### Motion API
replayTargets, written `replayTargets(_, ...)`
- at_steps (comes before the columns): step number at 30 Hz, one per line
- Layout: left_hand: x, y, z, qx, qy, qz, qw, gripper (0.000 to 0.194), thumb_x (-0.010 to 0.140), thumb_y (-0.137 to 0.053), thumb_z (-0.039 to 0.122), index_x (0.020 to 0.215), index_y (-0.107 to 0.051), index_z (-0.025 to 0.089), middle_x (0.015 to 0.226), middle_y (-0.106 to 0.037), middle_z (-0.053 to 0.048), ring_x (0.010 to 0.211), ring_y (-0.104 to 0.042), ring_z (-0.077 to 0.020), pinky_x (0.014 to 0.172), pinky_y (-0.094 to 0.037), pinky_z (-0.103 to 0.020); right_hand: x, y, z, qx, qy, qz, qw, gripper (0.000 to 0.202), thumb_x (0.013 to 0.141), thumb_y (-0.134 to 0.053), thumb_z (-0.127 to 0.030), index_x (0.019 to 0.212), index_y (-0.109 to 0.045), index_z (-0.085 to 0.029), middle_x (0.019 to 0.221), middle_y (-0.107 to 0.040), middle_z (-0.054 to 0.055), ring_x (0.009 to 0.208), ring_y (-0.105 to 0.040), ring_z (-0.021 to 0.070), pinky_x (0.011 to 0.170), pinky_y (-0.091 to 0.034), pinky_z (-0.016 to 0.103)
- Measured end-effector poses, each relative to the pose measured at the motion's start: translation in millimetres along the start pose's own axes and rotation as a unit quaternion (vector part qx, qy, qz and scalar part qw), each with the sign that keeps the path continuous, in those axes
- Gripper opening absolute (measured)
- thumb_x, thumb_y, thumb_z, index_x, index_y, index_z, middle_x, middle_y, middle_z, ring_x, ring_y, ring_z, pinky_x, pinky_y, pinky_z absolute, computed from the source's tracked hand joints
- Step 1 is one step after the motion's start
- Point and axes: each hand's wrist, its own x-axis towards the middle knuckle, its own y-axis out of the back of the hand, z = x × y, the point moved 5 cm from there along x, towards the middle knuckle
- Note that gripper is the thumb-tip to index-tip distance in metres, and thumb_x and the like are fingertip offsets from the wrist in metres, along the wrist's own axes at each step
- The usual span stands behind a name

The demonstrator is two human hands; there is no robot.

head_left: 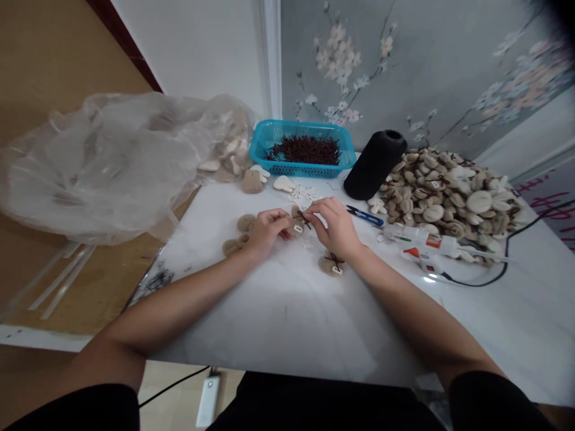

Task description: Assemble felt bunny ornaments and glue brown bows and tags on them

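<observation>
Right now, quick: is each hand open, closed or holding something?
Left hand: closed, holding a tan fuzzy piece.
Right hand: closed, pinching a dark brown bow.

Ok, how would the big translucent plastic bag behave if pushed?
The plastic bag would probably fold and crumple, since its film looks thin and wrinkled. It seems light for its bulk, being puffed out and translucent.

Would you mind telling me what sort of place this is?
Probably a craft workspace: what looks like a glue gun, a blue basket of brown bows and a pile of plush pieces.
</observation>
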Motion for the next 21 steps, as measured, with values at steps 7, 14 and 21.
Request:
replayTargets(7, -1.2, -2.1, 0.5, 0.007, 0.009, -0.016, 1.0, 0.011, 0.061, -0.063, 0.025, 0.061, -0.06, 0.014, 0.051, -0.059, 0.001, 0.042, -0.053, -0.0096, 0.044, -0.042, -0.021, -1.2, -2.5, -4.2, -0.031, 0.03, 0.001, 0.999, 0.018, 0.093, -0.042, -0.026, 0.091, -0.06, -0.021, 0.093, -0.064, 0.008, 0.087, -0.053, 0.0214, 0.078, -0.042, 0.037)
replayTargets(14, -1.9, -3.8, 0.9, 0.014, 0.008, -0.035, 0.999, 0.011, 0.063, -0.063, 0.024, 0.062, -0.06, 0.013, 0.053, -0.058, 0.002, 0.046, -0.052, -0.0086, 0.048, -0.042, -0.021, -3.0, -5.0, -2.6, -0.037, 0.055, 0.014, 0.998, 0.014, 0.091, -0.046, -0.023, 0.089, -0.06, -0.02, 0.091, -0.064, 0.007, 0.086, -0.053, 0.0203, 0.074, -0.042, 0.036)
replayTargets(21, -0.7, -3.5, 1.0, 0.01, 0.005, -0.046, 0.999, 0.011, 0.064, -0.064, 0.024, 0.063, -0.06, 0.014, 0.054, -0.058, 0.002, 0.047, -0.052, -0.0083, 0.049, -0.041, -0.021, -2.7, -2.8, -2.8, -0.015, 0.058, 0.031, 0.998, 0.013, 0.091, -0.047, -0.023, 0.089, -0.06, -0.021, 0.089, -0.064, 0.006, 0.085, -0.053, 0.0201, 0.075, -0.043, 0.036)
